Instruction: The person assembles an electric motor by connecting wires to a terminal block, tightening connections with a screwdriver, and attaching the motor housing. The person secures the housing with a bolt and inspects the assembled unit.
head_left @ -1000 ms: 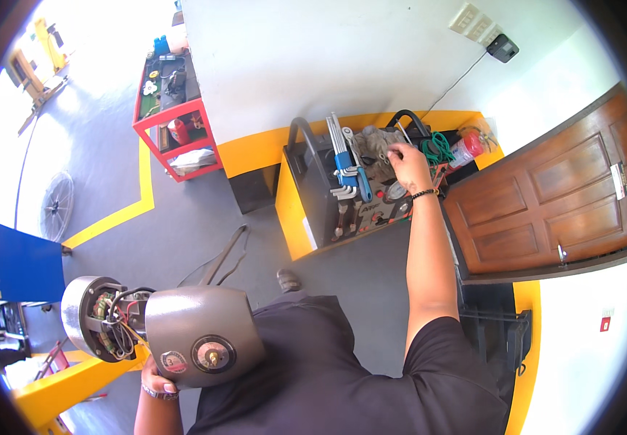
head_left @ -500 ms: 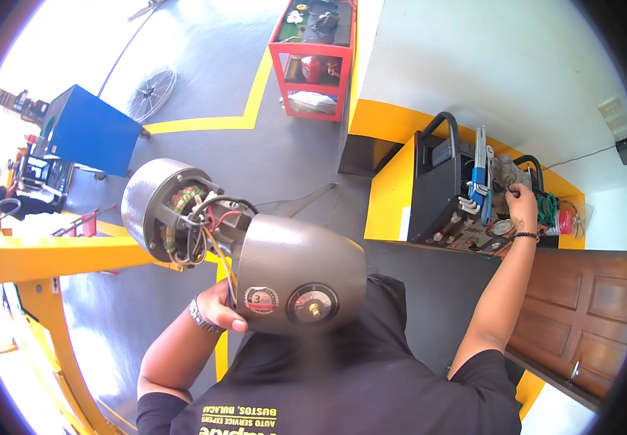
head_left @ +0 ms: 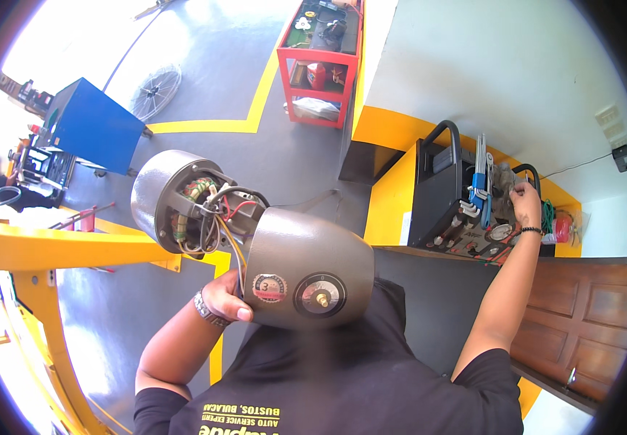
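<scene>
Grey housing (head_left: 310, 250), wires (head_left: 233, 243) bared, is held by left hand (head_left: 225, 299); at three o'clock, over black cart (head_left: 431, 197), right hand (head_left: 526, 206) is curled, contents cannot be told.

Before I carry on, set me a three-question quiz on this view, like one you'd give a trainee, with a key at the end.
1. True or false: the left hand touches the grey housing.
2. Which thing is the right hand reaching over?
A) The blue cabinet
B) The red shelf cart
C) The black machine with handles
3. Fill in: between the grey housing and the silver drum-shaped end, exposed ____ can be seen.

Key:
1. True; the thumb shows against its lower left edge.
2. C
3. wires
</scene>
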Motion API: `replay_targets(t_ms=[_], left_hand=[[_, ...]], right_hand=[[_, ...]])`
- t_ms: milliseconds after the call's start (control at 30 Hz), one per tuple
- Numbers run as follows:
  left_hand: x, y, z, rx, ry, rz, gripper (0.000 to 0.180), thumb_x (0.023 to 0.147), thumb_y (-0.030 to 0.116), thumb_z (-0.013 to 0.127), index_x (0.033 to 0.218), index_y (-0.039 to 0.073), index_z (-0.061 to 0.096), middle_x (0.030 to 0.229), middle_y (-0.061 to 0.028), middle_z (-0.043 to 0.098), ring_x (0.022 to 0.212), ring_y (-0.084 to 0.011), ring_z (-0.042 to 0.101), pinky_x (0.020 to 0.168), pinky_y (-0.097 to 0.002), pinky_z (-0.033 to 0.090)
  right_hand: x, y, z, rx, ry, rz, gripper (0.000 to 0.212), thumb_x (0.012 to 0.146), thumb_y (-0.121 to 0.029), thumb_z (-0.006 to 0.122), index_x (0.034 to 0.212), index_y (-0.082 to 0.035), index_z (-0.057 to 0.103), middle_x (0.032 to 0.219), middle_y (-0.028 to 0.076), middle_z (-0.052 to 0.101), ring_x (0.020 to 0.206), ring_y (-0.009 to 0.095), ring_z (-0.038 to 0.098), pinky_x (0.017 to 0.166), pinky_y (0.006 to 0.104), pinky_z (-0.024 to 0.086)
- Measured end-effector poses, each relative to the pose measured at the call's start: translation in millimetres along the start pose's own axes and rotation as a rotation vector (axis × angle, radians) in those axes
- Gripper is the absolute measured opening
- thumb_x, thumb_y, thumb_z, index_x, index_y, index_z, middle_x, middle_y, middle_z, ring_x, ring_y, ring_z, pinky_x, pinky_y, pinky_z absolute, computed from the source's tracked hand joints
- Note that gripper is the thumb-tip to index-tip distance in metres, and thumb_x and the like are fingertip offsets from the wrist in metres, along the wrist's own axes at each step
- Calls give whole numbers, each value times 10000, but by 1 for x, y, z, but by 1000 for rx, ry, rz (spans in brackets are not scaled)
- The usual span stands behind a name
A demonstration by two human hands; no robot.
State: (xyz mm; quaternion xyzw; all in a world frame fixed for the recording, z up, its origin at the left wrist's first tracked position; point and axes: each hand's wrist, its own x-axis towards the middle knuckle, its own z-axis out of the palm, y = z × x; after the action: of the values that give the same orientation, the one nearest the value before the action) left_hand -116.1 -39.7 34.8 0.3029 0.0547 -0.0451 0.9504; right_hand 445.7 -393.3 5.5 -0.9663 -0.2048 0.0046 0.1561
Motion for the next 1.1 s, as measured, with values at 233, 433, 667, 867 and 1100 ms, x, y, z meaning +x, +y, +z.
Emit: replay_targets(t_ms=[233,433,667,867,1100], left_hand=[[1,2,-4,-29,8,-48,1030,653,187,875,1501,-44,337,1476,-196,473,1382,-312,452,1162,-455,327],[3,4,-5,-85,-19,-44,1053,645,150,859,1518,-36,300,1500,-220,431,1397,-343,431,1167,-479,321],[17,12,9,-112,31,-23,1079,613,208,802,1530,-12,277,1503,-230,421,1393,-363,435,1163,-501,338],[17,20,23,-151,91,-23,1061,616,253,775,1529,15,289,1497,-232,424,1385,-374,445,1162,-508,351],[25,21,39,-194,155,50,1082,601,276,771,1536,36,283,1499,-228,418,1379,-383,449,1158,-512,359]], right_hand=[[-37,-29,-38,117,427,16,271,922,-192,683,1128,-17,658,933,125,719,840,238,681,786,350,521],[-156,-188,-58,739,398,-255,287,875,-85,744,1140,-15,658,974,60,694,859,114,633,769,272,522],[-247,-310,-46,961,-201,-797,327,764,-1,801,1053,-49,657,905,89,676,662,136,633,580,276,524],[-257,-329,-41,892,-132,-898,320,750,-42,804,1024,-57,640,872,70,640,651,207,613,585,327,481],[-251,-324,-46,880,-53,-872,320,732,-51,828,994,-48,645,981,101,617,867,231,616,752,332,500]])
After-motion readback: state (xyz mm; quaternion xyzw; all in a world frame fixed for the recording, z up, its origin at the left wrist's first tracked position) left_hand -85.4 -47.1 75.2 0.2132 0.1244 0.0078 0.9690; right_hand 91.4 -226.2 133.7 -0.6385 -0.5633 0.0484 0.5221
